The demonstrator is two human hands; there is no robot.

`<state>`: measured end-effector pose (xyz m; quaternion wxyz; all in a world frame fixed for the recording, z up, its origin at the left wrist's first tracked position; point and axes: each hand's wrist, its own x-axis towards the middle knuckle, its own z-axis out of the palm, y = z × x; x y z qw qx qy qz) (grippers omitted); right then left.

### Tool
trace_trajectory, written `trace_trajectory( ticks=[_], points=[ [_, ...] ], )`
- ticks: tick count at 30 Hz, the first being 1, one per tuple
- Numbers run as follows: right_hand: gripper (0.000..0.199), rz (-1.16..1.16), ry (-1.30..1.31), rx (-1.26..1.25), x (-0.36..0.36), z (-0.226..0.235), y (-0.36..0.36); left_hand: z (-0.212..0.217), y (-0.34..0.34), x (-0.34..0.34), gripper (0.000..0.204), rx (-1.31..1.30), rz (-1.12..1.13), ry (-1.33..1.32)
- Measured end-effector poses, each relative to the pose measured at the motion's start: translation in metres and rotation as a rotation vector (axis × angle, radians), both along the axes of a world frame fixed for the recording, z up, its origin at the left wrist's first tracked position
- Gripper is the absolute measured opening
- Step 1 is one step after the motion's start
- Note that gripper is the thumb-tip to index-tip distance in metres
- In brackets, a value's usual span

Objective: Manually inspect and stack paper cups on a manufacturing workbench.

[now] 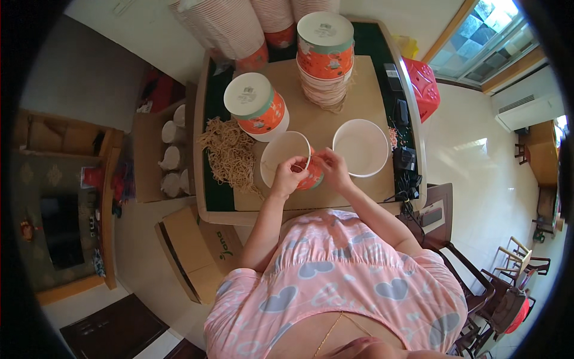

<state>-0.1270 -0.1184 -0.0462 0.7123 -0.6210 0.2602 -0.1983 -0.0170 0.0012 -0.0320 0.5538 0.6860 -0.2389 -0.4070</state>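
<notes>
nearby, string (227,152), stacked tubs (326,57), left fingers (294,163) tight on tub (276,157), grip of right fingers (323,158) unclear

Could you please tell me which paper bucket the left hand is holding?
The tilted white-and-orange round paper bucket, held in the left hand; the open white round bucket to its right and upside-down orange paper buckets behind are untouched.

The held paper bucket (275,154) is white inside, orange-red outside with a teal-green band. The upturned bucket (263,118) by the cord pile (227,152) has a white base, a teal rim and orange sides with pale figures, perhaps animals. The cord is tan, the cardboard sheet (359,196) brown, the worktop (217,194) dark green with a beige border, the dress (353,275) pink with grey hearts.
</notes>
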Motion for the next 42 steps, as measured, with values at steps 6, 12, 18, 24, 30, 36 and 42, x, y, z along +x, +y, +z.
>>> trace_trajectory(
  ticks=[6, 12, 18, 24, 30, 36, 42],
  points=[
    [0.009, 0.122, 0.014, -0.191, -0.009, 0.006, -0.009, 0.0, 0.001, 0.0, 0.025, -0.015, -0.019, 0.006],
    [0.012, 0.289, 0.197, -0.34, -0.014, 0.021, -0.014, 0.0, 0.002, -0.001, 0.031, -0.036, 0.02, 0.064],
    [0.013, 0.214, 0.179, -0.522, -0.01, 0.024, -0.019, 0.001, 0.003, -0.004, 0.035, -0.032, -0.021, -0.032],
    [0.014, 0.25, 0.157, -0.613, -0.009, 0.038, -0.019, -0.001, 0.003, -0.005, 0.036, -0.043, -0.033, 0.001],
    [0.015, 0.282, 0.187, -0.647, -0.008, 0.042, -0.02, 0.0, 0.003, -0.004, 0.036, -0.037, -0.04, 0.0],
    [0.018, 0.29, 0.222, -0.652, -0.008, 0.04, -0.021, -0.002, 0.002, -0.006, 0.034, -0.055, -0.055, 0.009],
    [0.02, 0.301, 0.256, -0.653, -0.01, 0.037, -0.022, 0.001, -0.001, -0.009, 0.033, -0.052, -0.095, -0.052]
  ],
)
